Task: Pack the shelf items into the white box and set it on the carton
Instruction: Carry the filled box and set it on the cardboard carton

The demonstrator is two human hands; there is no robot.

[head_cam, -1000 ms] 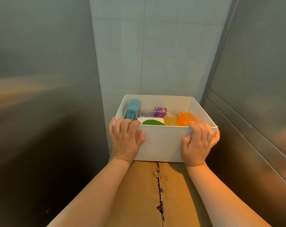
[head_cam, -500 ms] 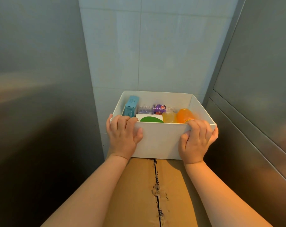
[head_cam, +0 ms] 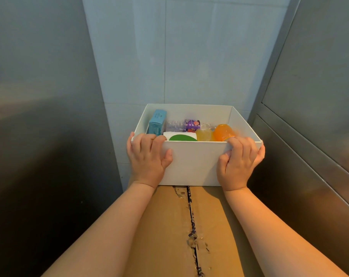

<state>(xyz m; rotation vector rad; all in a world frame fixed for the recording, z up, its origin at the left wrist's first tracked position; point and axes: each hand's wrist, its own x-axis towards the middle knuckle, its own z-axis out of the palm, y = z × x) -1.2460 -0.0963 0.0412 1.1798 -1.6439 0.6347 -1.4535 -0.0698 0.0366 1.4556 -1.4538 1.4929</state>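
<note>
Seen from the head camera, the white box (head_cam: 193, 162) stands at the far end of the carton (head_cam: 169, 226), close to the tiled wall (head_cam: 189, 56). The left hand (head_cam: 147, 158) and right hand (head_cam: 238, 162) grip its near rim, with the fingers curled over the edge and their tips hidden inside. The near wall half hides a blue packet (head_cam: 157, 121), a clear bottle (head_cam: 191, 124) lying flat, an orange bottle (head_cam: 223, 132) and a white item with a green patch (head_cam: 181, 137), too covered to name.

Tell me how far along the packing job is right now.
Done: the white box holds a small blue box, a purple-labelled bottle, an orange bottle and more. In hand: the left hand and right hand grip its near rim, with the box at the far end of the cardboard carton. Left: letting go; whether it rests fully I cannot tell.
</note>
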